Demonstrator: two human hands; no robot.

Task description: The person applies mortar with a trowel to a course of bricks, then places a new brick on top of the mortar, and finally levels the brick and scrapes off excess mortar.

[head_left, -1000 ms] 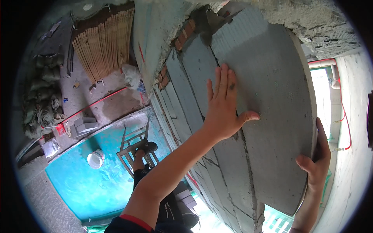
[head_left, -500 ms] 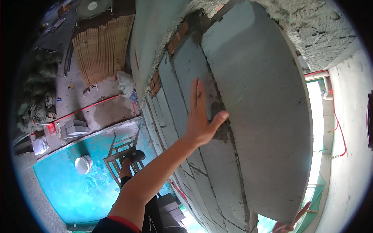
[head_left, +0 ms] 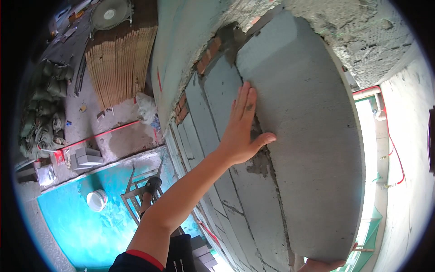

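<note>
A large grey wall block [head_left: 308, 136] makes up the topmost course of a block wall [head_left: 253, 195]. My left hand [head_left: 244, 124] lies flat across the joint under that block, fingers stretched upward and thumb out to the right. Damp grey mortar shows in the joint around its palm. Down at the near end of the big block, my right hand [head_left: 322, 264] is cupped against the end edge. Part of its fingers is hidden by the block.
A metal stand [head_left: 136, 192] with a foot on it stands below left, beside a white bucket [head_left: 96, 200] on the turquoise floor [head_left: 68, 226]. Stacked brown sheets [head_left: 120, 63], a round fan [head_left: 108, 13], filled sacks [head_left: 45, 109] and grey blocks [head_left: 86, 157] are farther off.
My left hand has slid right and slightly up, onto the joint at the big block. My right hand, earlier apart with a finger raised, now touches the block's near end.
</note>
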